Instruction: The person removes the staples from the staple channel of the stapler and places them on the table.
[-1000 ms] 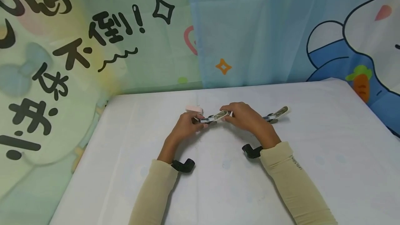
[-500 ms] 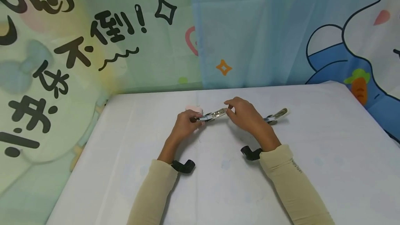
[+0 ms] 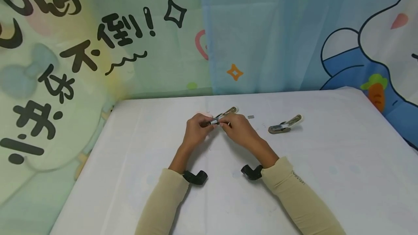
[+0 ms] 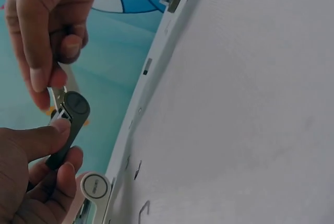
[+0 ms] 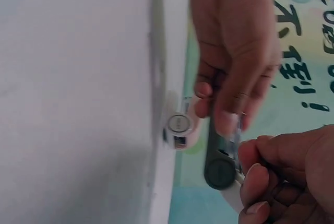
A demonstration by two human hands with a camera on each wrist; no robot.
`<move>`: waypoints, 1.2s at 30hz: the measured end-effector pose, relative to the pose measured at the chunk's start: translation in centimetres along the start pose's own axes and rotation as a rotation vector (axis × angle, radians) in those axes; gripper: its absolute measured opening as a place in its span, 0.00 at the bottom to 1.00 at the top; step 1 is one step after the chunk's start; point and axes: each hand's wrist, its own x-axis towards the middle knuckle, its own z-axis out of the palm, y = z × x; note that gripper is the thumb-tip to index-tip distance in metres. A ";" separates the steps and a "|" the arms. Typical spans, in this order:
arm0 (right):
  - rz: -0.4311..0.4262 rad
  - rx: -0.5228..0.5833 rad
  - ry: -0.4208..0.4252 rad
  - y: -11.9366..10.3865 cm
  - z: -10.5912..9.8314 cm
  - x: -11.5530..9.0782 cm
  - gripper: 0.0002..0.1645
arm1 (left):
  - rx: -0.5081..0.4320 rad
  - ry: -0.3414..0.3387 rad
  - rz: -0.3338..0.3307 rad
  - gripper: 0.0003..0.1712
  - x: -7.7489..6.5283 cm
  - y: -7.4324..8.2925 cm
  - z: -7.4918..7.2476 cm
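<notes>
1. The left hand (image 3: 196, 128) is clamped on the opened stapler (image 4: 76, 104), thumb on one side of the dark body and bent fingers on the other.
2. The right hand (image 3: 239, 129) meets it from 3 o'clock, thumb and finger curled together about the metal part; whether a staple piece is also between the tips, I cannot tell.
3. That stapler sits between the two hands, well toward 12 o'clock on the white counter (image 3: 222, 198); its pale arm points to about 2 o'clock in the head view.
4. A small grey strip (image 3: 250, 116) lies at 3 o'clock from it, near the right hand.
5. Farther out at 3 o'clock lies a second stapler (image 3: 285, 125), also opened, its dark base toward 9 o'clock and its arm toward 2 o'clock.
6. A pale pink stapler (image 4: 95, 186) stands just behind the left hand, at about 10 o'clock from the held one; in the head view the hand hides most of it.
7. Thin metal bits (image 4: 138, 169) are scattered on the counter.
8. Both forearms wear beige sleeves (image 3: 160, 202), with a black fitting (image 3: 196, 178) at each wrist.
9. A printed cloth backdrop (image 3: 261, 46) hangs across 12 o'clock, dark lettering toward 10 o'clock.
</notes>
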 end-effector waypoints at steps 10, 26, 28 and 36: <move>0.165 -0.016 -0.055 0.2 0.7 0.0 0.13 | 0.076 -0.089 0.066 0.10 -0.2 0.2 0.7; 0.165 -0.014 0.070 0.7 1.0 0.1 0.03 | 0.156 -0.133 0.103 0.11 -0.1 0.5 1.1; 0.144 0.003 0.089 0.9 1.0 0.1 0.03 | 0.166 -0.138 0.098 0.11 -0.1 0.5 1.1; 0.147 0.141 0.103 1.0 0.9 0.1 0.04 | 0.178 -0.141 0.103 0.11 -0.1 0.5 1.1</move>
